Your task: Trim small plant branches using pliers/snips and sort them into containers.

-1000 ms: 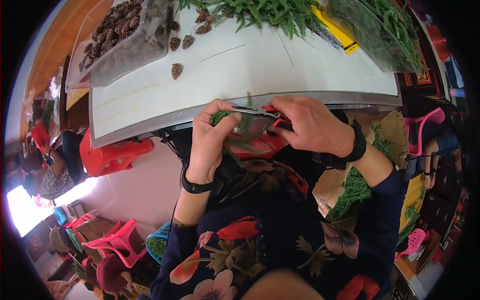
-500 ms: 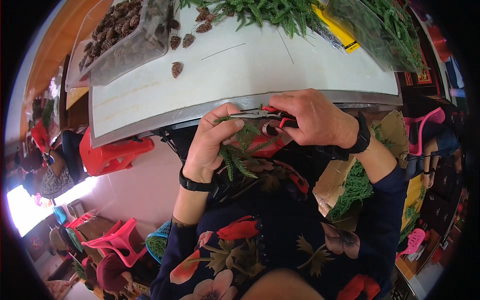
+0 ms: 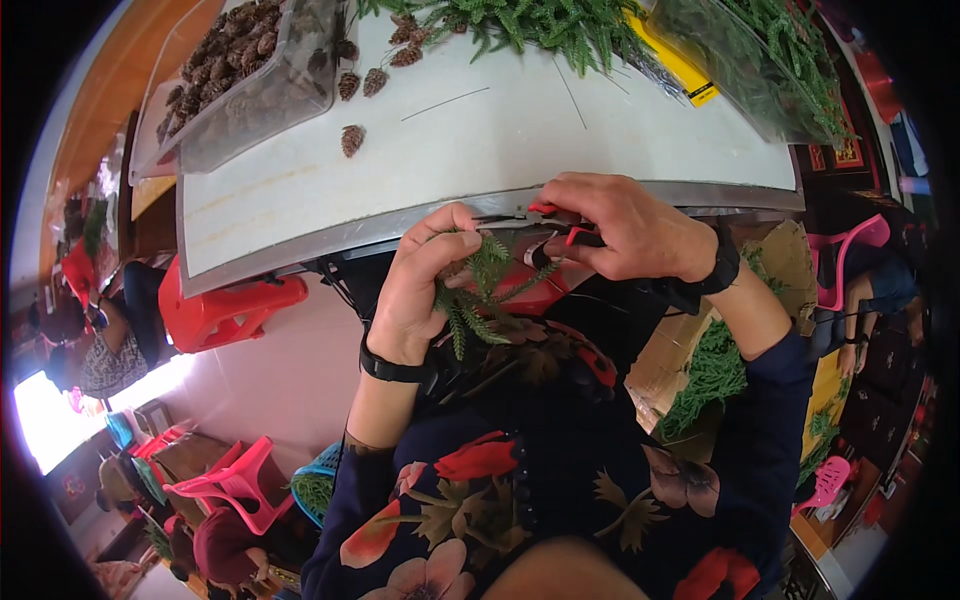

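Observation:
In the head view, my left hand (image 3: 412, 280) is closed around a green artificial pine sprig (image 3: 468, 318), whose needled tips hang below the fingers. My right hand (image 3: 632, 232) grips a pair of pliers (image 3: 582, 237) with red handles. Their dark metal jaws point left and reach the left thumb and fingertips, at the stem end of the sprig. The fingers hide what exactly lies between the jaws. Both hands are in front of the near metal edge of the white table (image 3: 300, 180).
A clear bin of pinecones (image 3: 225, 60) stands at the far left, with loose pinecones (image 3: 352, 140) beside it. Thin wires (image 3: 445, 103) and green sprigs (image 3: 540, 30) lie on the table. A cardboard box of greenery (image 3: 705, 385) sits by my right arm; a red stool (image 3: 230, 310) is at left.
The pliers have shifted slightly and turned in my right hand, their jaws now looking darker. The sprig has tilted a little in my left hand, and its upper tips sit differently.

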